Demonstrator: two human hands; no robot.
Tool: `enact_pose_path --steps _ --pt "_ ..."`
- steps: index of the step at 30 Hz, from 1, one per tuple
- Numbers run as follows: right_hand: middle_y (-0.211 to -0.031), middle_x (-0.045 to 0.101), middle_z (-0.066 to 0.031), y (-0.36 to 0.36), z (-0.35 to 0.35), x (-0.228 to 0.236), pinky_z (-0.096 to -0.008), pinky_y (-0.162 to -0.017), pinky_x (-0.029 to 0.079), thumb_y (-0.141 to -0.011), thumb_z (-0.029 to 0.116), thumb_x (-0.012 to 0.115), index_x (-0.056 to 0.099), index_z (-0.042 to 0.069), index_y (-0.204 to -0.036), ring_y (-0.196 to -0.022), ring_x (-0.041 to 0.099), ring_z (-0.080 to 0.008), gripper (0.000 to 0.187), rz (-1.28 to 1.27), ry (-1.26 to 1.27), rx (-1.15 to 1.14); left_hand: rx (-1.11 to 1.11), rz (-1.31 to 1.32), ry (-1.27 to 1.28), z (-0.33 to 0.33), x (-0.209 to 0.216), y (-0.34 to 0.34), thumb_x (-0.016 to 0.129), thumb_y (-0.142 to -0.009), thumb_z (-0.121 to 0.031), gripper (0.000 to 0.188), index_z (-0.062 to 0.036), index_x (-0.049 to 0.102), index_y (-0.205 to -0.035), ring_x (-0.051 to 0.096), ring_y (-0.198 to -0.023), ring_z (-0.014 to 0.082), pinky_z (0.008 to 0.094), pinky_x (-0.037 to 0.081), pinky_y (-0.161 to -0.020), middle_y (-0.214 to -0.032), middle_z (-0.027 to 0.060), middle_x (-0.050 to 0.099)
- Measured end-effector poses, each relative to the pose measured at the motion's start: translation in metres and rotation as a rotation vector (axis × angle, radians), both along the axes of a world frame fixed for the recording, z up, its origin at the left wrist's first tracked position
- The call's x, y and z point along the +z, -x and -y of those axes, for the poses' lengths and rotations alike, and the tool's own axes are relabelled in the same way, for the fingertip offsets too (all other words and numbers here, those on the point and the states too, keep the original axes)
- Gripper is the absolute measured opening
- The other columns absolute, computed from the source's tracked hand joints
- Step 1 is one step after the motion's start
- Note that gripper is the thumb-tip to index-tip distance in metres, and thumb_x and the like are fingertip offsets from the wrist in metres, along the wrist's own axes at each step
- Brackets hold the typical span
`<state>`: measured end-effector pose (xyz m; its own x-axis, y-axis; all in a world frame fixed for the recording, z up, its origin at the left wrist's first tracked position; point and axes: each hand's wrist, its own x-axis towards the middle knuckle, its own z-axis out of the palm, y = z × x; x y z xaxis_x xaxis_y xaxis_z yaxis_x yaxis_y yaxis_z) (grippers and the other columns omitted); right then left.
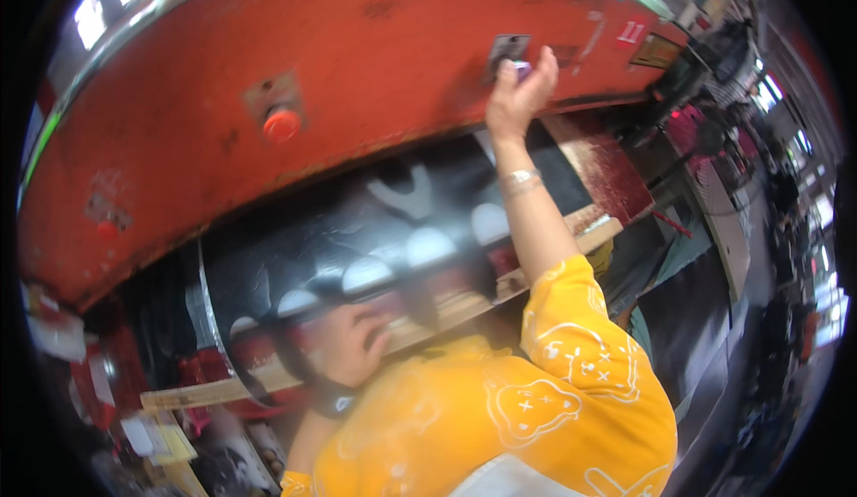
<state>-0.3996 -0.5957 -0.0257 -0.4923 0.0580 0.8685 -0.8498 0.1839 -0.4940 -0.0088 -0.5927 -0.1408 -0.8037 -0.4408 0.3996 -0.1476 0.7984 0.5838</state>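
We find a small purplish push button (523,70) on a metal plate (511,45), high on the right part of the long red machine beam (375,60). The right hand (523,95) is up at it, thumb and fingers apart on either side, unclenched; we cannot tell whether the button is being pressed. A pale bracelet (520,178) circles that wrist, and the forearm reaches over a glossy black sheet (303,216) lying below the beam. Along the sheet's near side we see a row of pale rounded shapes, with a U-shaped one (403,195) farther in. The left hand (350,347) is low at the near edge, fingers bent, beside dark strips that cross a wooden rail (460,310) (motion blur softens everything here, so we cannot tell whether it grasps one). A dark wristband (337,402) sits on that arm. Farther left on the beam we see an orange-red button (282,125) on its own plate, then a smaller red one (107,230). Nearest us is the yellow shirt (455,399), printed with white animal-face outlines.
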Motion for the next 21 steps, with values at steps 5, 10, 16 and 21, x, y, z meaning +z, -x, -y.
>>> enact_pose_path --steps 5,10,16,21 --pt "-0.148 0.022 -0.0308 0.029 0.011 -0.006 -0.0540 -0.113 0.015 -0.091 0.039 0.056 0.021 0.002 -0.149 -0.139 0.019 -0.0447 0.078 -0.005 -0.024 -0.014 0.038 0.049 0.168 0.031 -0.001 0.020 0.074 -0.073 -0.018 0.012 -0.0092 0.070 -0.081 0.053 -0.103 0.0311 0.0436 0.038 -0.091 -0.105 0.0113 0.059" --pt "-0.144 0.030 -0.0289 -0.023 -0.044 -0.043 -0.0443 -0.110 0.028 -0.091 0.023 0.060 0.027 -0.002 -0.144 -0.133 0.034 -0.0406 0.066 0.195 -0.120 0.296 0.090 0.018 0.236 0.062 0.010 0.045 0.072 -0.076 -0.015 0.013 -0.0038 0.066 -0.074 0.052 -0.102 0.0307 0.0425 0.037 -0.091 -0.103 0.0106 0.060" --pt "-0.103 0.058 -0.0093 -0.115 -0.111 -0.091 -0.0416 -0.089 0.040 -0.078 0.028 0.069 0.068 0.010 -0.094 -0.107 0.050 -0.0257 0.024 -0.023 -1.012 0.567 0.125 0.049 0.287 0.071 0.006 0.050 0.071 -0.078 -0.014 0.017 -0.0029 0.063 -0.069 0.052 -0.099 0.0296 0.0421 0.037 -0.089 -0.097 0.0101 0.060" --pt "-0.098 0.056 -0.0077 -0.139 -0.115 -0.097 -0.0470 -0.092 0.035 -0.076 0.030 0.071 0.068 0.008 -0.089 -0.106 0.048 -0.0249 0.026 -0.030 -1.084 0.440 0.152 0.026 0.307 0.059 0.011 0.050 0.070 -0.079 -0.014 0.017 -0.0022 0.062 -0.068 0.052 -0.099 0.0298 0.0430 0.038 -0.089 -0.093 0.0098 0.060"
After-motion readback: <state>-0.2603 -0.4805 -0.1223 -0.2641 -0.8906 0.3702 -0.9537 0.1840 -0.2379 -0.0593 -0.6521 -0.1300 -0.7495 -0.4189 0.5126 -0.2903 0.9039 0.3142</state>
